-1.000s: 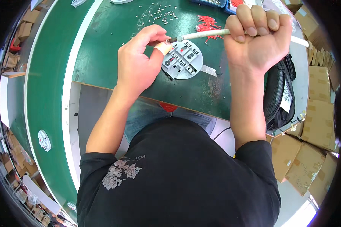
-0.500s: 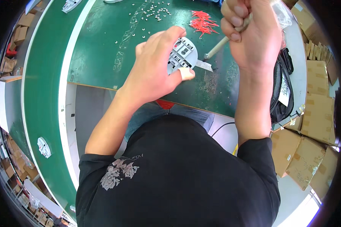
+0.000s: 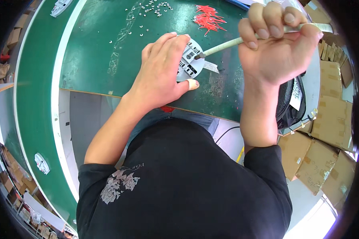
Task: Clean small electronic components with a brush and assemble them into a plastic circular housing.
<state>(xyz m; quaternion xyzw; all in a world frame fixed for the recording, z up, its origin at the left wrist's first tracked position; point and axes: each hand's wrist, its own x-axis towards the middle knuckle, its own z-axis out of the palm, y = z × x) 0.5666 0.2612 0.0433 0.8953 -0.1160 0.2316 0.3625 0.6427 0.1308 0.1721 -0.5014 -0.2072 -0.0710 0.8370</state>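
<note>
My left hand (image 3: 160,73) grips a round light-grey plastic housing (image 3: 198,70) against the green table. Its fingers lie over the left side, covering part of the slots and dark fittings, and the thumb has a pale wrap. Raised to the right, my right hand (image 3: 273,44) has its fingers curled round a long pale rod with a dark tip (image 3: 227,44). That tip is over the housing's face; whether it touches cannot be made out. A pale flat strip (image 3: 211,67) sticks out beside the housing.
Red wire-like pieces (image 3: 209,19) lie in a pile beyond my hands, with small metal parts (image 3: 157,8) scattered left of it. At left runs a green belt (image 3: 40,119) carrying similar housings (image 3: 42,163). A black bag (image 3: 293,103) and cardboard boxes (image 3: 331,119) stand at right.
The rod's tip has moved from the table onto the area over the housing, and the rod lies flatter. My right hand has turned and its fingers have loosened somewhat. The left hand stays on the housing.
</note>
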